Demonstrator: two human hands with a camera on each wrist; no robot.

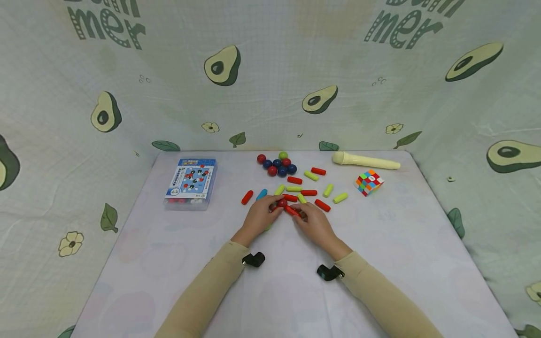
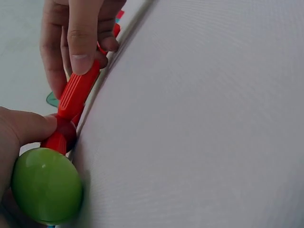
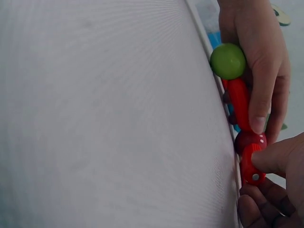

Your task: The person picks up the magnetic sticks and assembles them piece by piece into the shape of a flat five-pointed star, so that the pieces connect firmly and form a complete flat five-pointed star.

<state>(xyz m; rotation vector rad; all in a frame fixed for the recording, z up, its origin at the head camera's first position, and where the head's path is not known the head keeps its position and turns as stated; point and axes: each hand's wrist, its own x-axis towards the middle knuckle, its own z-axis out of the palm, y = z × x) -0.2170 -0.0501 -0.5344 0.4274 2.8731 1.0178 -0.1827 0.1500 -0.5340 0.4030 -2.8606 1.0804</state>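
Note:
My two hands meet at the middle of the white table over a small ball-and-stick chain. My left hand grips the part with the green ball and a red stick running into a red ball. My right hand pinches a second red stick that joins the red ball from the other side. In the head view the red ball shows between the fingertips, and the green ball is hidden by the left hand.
Loose red, yellow-green and blue sticks lie just beyond the hands. Behind them sits a cluster of balls. A blue box stands at the left, a colour cube and a cream cylinder at the right. Avocado-print cloth walls the table.

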